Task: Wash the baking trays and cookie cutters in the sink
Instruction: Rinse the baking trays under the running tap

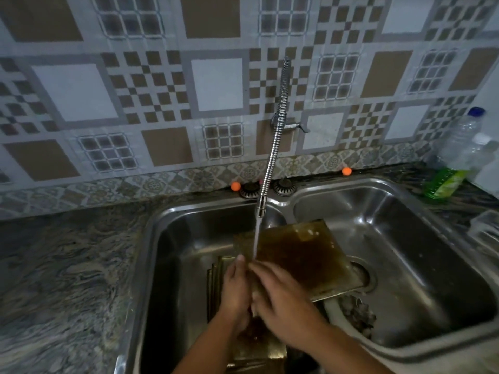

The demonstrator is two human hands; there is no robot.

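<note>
A brown-stained flat baking tray lies tilted across the divider of the double sink. Water runs from the flexible steel faucet onto its left edge. My left hand grips the tray's near left edge with the thumb up. My right hand lies over the same edge with fingers stretched out flat on the tray. Another tray stands on edge in the left basin below my hands. A cluster of metal cookie cutters lies in the right basin near the divider.
A drain sits in the right basin, partly under the tray. A plastic bottle with green liquid stands on the counter at the right. Marbled stone counter extends to the left of the sink. A clear container edge shows at far right.
</note>
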